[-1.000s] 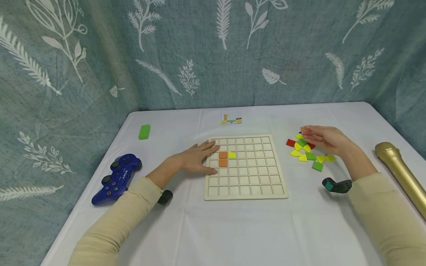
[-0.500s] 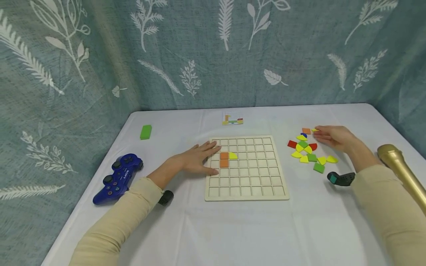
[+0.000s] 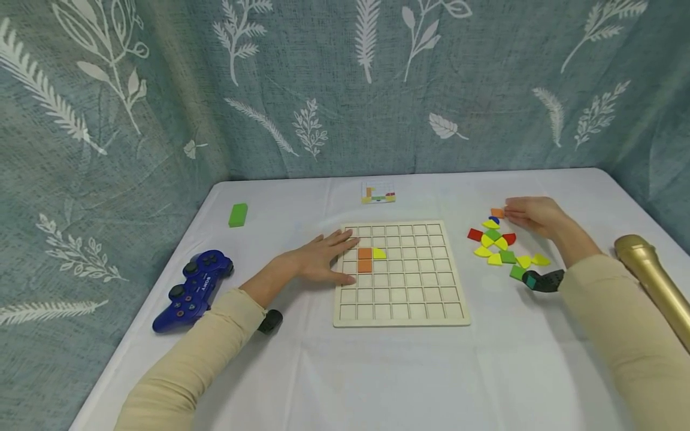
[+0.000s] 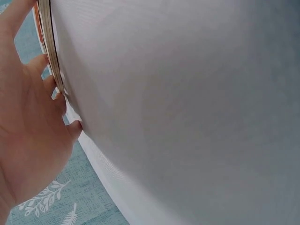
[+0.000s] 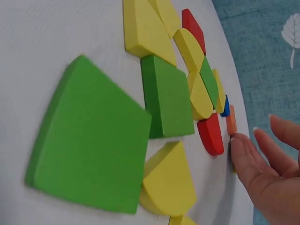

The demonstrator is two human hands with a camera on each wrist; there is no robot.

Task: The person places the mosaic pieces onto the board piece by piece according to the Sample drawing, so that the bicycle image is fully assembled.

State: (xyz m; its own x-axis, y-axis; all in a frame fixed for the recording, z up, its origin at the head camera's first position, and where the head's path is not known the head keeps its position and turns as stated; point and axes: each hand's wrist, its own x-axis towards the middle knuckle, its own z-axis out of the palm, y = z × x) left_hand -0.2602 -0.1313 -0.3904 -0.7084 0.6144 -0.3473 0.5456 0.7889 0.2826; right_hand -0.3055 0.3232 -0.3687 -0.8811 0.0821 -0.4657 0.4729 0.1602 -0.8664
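My left hand (image 3: 319, 258) rests with spread fingers on the left edge of a wooden grid board (image 3: 402, 296). Two orange squares (image 3: 365, 260) and a yellow quarter-round piece (image 3: 379, 254) sit in its cells. In the left wrist view, fingers (image 4: 37, 63) line the board's edge. My right hand (image 3: 535, 215) is at the far end of the loose pieces, fingertips right at an orange block (image 3: 496, 212). In the right wrist view its fingers (image 5: 244, 152) are apart beside that orange block (image 5: 231, 120); a sliver of yellow (image 5: 234, 167) shows behind them.
Loose yellow, green and red blocks (image 3: 507, 257) lie right of the board. A pattern card (image 3: 378, 193) is behind it. At left are a green block (image 3: 238, 215) and blue game controller (image 3: 193, 291); a gold microphone (image 3: 652, 281) lies far right.
My right hand first moved right, off the orange block, with a yellow piece at its fingertips, then came slightly back left and covers that piece. My left hand stays on the board.
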